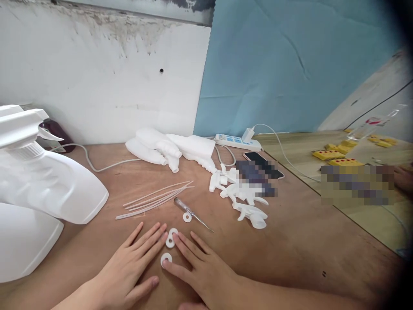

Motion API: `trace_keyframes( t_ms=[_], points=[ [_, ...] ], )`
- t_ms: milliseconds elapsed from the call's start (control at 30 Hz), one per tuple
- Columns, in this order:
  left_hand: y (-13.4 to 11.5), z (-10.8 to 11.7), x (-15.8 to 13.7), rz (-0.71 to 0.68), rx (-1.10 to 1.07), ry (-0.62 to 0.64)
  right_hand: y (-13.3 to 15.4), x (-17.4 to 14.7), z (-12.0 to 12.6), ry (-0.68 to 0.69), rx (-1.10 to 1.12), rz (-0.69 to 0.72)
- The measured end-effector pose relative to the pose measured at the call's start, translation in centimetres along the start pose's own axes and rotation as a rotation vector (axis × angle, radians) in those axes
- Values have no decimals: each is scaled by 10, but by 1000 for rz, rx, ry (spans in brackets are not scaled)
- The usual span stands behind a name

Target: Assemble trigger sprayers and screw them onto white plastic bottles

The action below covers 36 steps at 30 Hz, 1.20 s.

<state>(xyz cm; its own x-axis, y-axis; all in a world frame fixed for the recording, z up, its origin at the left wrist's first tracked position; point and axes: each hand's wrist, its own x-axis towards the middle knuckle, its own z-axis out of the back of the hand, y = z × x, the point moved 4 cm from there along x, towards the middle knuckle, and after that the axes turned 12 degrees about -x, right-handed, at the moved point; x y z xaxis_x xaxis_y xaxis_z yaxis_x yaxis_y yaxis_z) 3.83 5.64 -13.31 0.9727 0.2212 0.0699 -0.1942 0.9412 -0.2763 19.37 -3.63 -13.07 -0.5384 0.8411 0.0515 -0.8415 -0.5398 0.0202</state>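
Observation:
My left hand (135, 258) lies flat on the brown tabletop with its fingers spread, the index fingertip close beside two white washers (170, 242) that touch or overlap. From the other side, my right hand (208, 269) rests with fingers apart, its index fingertip at the upper of these two rings. Its thumb tip touches the edge of another white washer (165, 257) nearer to me. Beyond the hands, one more white washer (187, 217) sits against a clear-handled screwdriver (191, 211). Thin white tubes (151, 202) lie fanned out behind my left hand.
Large white spray bottles (61, 181) lie at the left. White bottle pieces (174, 148) are heaped by the wall. White trigger parts (248, 211) lie right of centre, near a phone (264, 165) and a power strip (238, 142). Yellow blocks (345, 161) stand on the adjoining table.

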Motion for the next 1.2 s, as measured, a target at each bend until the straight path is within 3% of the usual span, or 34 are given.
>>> trace_keyframes(
  t_ms=[100,233,900,1200],
  points=[
    [10,-2,8,76,16,-29,-8,21,9,19,170,-66],
    [14,-1,15,94,15,-15,-13,34,8,18,212,-100],
    [17,-2,13,109,-32,2,-14,30,-12,-61,25,-310],
    [14,5,14,100,-77,-23,-15,31,-9,-114,-71,-286]
  ],
)
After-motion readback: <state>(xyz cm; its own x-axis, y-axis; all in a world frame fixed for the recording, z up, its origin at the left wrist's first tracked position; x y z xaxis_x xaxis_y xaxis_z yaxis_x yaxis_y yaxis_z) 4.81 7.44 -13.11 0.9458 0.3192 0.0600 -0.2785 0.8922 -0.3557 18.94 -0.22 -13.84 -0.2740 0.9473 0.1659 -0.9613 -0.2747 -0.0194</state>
